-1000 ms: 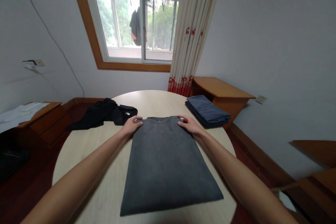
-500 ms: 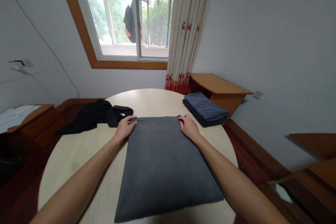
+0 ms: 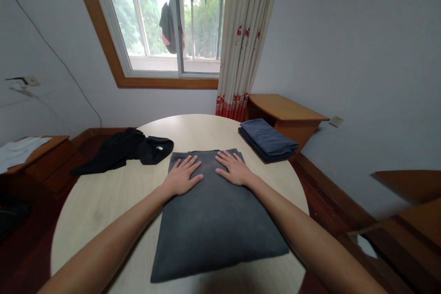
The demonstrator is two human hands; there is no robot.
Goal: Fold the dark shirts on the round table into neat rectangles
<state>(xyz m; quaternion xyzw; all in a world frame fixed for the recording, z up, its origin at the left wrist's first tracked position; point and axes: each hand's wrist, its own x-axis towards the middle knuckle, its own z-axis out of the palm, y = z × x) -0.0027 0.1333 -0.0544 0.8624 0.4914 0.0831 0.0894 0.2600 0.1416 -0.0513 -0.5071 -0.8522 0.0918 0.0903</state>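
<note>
A dark grey cloth (image 3: 217, 225), folded into a rough rectangle, lies on the round pale table (image 3: 99, 206). Its narrower end is at the far side and its wider edge is close to me. My left hand (image 3: 182, 176) rests flat on the cloth's far left part, fingers spread. On the far right part lies my right hand (image 3: 234, 168), palm down, its fingers also apart. Neither hand grips anything. Both touch the cloth just below its far edge.
Folded dark blue cloths (image 3: 268, 140) are stacked at the table's back right. A black garment (image 3: 120, 151) hangs partly over the back left edge. Behind the table stand a wooden desk (image 3: 285, 108) and a curtain (image 3: 246, 41) beside the window.
Both hands have let go of the cloth's far corners and moved inward and slightly nearer, now flat with spread fingers. Layers show at the cloth's far edge. The view has shifted slightly.
</note>
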